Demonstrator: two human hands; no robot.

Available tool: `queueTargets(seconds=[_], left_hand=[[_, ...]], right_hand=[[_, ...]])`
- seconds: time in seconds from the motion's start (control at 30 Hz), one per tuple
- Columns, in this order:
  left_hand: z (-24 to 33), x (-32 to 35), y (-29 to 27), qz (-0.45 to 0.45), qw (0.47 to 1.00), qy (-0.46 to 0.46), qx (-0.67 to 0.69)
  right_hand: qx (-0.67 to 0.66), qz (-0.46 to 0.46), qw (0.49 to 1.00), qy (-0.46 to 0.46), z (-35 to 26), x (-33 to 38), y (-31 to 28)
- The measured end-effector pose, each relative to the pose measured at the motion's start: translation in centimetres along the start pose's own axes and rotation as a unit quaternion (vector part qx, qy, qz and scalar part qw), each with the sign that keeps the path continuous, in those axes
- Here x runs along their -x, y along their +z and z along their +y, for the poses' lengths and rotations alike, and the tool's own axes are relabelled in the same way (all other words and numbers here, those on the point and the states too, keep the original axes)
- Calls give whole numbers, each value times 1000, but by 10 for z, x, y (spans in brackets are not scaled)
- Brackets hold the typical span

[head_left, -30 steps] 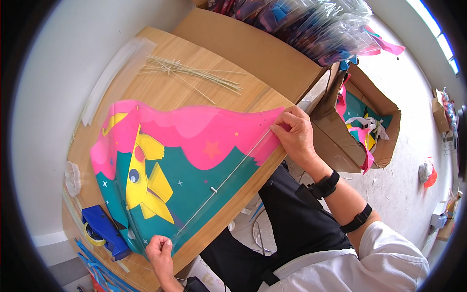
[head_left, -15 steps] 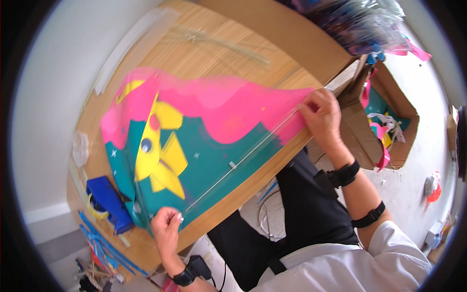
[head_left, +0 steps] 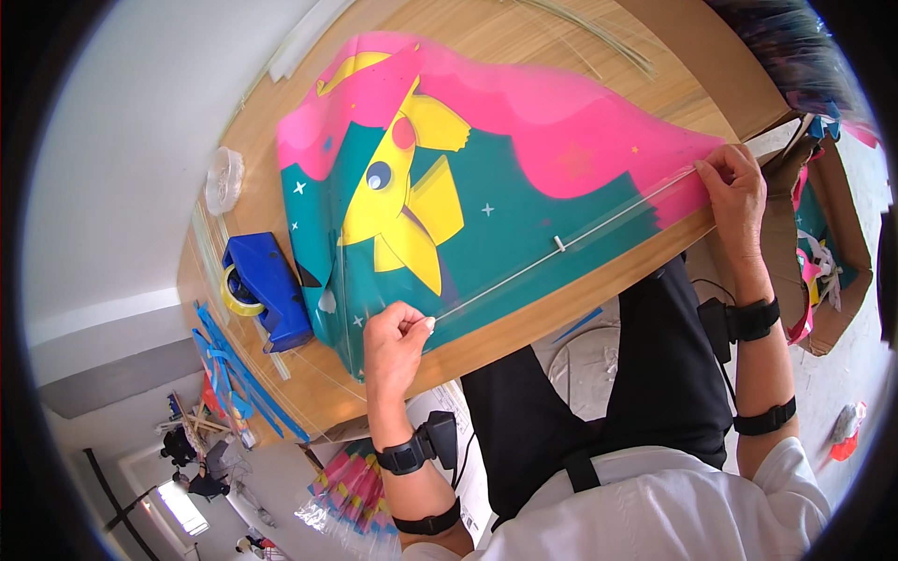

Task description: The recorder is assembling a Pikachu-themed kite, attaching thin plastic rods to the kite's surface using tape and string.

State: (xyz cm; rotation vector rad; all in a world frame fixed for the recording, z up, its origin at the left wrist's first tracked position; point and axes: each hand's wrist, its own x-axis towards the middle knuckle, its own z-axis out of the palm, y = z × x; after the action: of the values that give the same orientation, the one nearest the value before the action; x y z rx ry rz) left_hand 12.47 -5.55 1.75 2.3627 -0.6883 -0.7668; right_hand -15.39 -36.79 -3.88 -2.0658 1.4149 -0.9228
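Observation:
A thin, shiny kite sheet (head_left: pixel 486 252) lies on the table, printed pink and green with a yellow figure that has a round eye. Along its near edge runs a thin white rod (head_left: pixel 613 217) with a small white clip (head_left: pixel 559 244) about halfway. My left hand (head_left: pixel 393 341) is closed in a pinch at the rod's left end. At the sheet's right corner, my right hand (head_left: pixel 739 192) pinches the rod's other end together with the sheet's edge; the fingertips partly cover it. The sheet's left part is folded over and creased.
Left of the sheet stand a blue tape dispenser (head_left: pixel 267 290) and a clear plastic container (head_left: pixel 224 180). Blue strips (head_left: pixel 238 374) hang at the table's (head_left: pixel 687 241) left edge. Thin rods (head_left: pixel 599 37) lie at the back. A cardboard box (head_left: pixel 847 234) holding colourful scraps stands right.
The view has shifted, so table, sheet and hands appear farther right and higher. Both hands keep their pinch at the rod's two ends.

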Motion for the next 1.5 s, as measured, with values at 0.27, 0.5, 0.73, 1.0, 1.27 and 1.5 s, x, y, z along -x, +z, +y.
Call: queueTargets(seconds=[0.27, 0.5, 0.73, 1.0, 1.27, 1.5], left_hand=[[2, -2, 7, 19, 1000, -8, -23], [1, -6, 9, 18, 999, -20, -30], [-1, -8, 8, 13, 999, -16, -38], [6, -9, 7, 38, 997, -33, -65], [-13, -8, 0, 80, 992, -43, -88], [-23, 25, 21, 238, 963, 98, -81]], right_hand=[[-16, -5, 1000, -7, 4, -1, 0], [5, -14, 1000, -3, 2, -2, -1], [0, -21, 1000, 7, 3, -5, -1], [18, -29, 999, 20, 6, -11, -4], [37, -54, 996, 55, 17, -17, -7], [15, 15, 998, -67, 17, -2, -21]])
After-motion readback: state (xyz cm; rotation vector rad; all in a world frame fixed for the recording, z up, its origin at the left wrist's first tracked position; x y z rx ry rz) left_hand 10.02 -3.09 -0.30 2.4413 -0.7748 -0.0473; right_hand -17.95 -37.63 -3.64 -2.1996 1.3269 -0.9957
